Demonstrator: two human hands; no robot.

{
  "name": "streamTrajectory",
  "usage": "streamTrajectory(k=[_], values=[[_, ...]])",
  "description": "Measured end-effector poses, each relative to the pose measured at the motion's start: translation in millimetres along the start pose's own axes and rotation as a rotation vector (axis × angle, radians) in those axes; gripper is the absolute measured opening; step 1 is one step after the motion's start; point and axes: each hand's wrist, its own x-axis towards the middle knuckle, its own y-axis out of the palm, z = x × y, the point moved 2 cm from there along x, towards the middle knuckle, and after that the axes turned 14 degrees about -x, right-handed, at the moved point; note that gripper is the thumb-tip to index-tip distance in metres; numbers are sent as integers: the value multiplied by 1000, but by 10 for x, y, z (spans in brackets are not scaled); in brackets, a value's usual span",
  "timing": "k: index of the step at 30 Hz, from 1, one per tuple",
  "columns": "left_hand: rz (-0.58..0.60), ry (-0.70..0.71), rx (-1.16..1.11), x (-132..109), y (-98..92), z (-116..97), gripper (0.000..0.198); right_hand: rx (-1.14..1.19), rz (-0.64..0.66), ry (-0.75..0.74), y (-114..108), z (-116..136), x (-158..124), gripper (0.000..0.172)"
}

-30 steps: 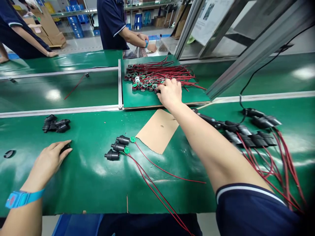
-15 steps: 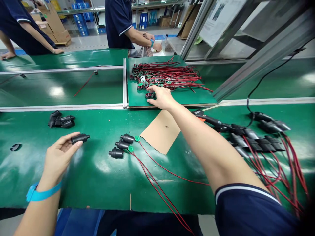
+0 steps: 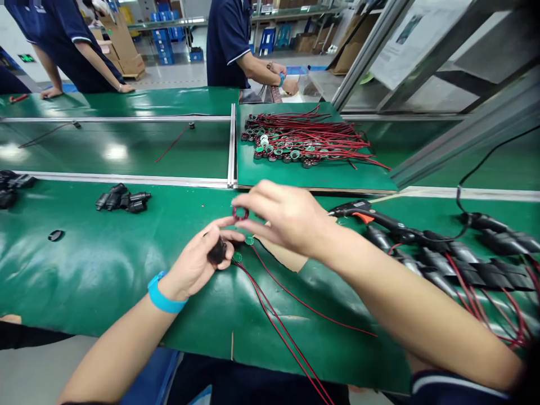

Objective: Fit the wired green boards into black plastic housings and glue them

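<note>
My left hand (image 3: 192, 267) is closed around a black plastic housing (image 3: 217, 251) above the middle of the table. Just beyond it, my right hand (image 3: 291, 219) pinches a small dark ring-shaped part (image 3: 240, 214) with red on it, close to the left fingertips. Below the hands, green round discs (image 3: 237, 257) with red wires (image 3: 270, 312) lie on the green table. The black housings beside those discs are hidden behind my left hand. A brown cardboard piece (image 3: 291, 260) is partly covered by my right hand.
Many red-wired ring parts (image 3: 304, 138) lie on a raised green board. Black housings (image 3: 122, 198) sit at left, with a black cap (image 3: 55, 235). A black tool with an orange trigger (image 3: 358, 214) and wired housings (image 3: 459, 261) lie right. A co-worker (image 3: 230, 45) stands across.
My right hand has come back from the raised board with a ring-shaped part. My left hand has carried the black housing rightward to meet it. The view has shifted slightly left.
</note>
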Motion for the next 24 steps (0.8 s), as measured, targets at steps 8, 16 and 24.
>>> streamTrajectory(k=[8, 16, 24], values=[[78, 15, 39, -376, 54, 237, 44, 378, 200, 105, -632, 547, -426, 37], [107, 279, 273, -630, 58, 481, 37, 957, 168, 615, -492, 649, -737, 18], [28, 309, 445, -698, 91, 607, 39, 847, -18, 624, -250, 836, -965, 9]])
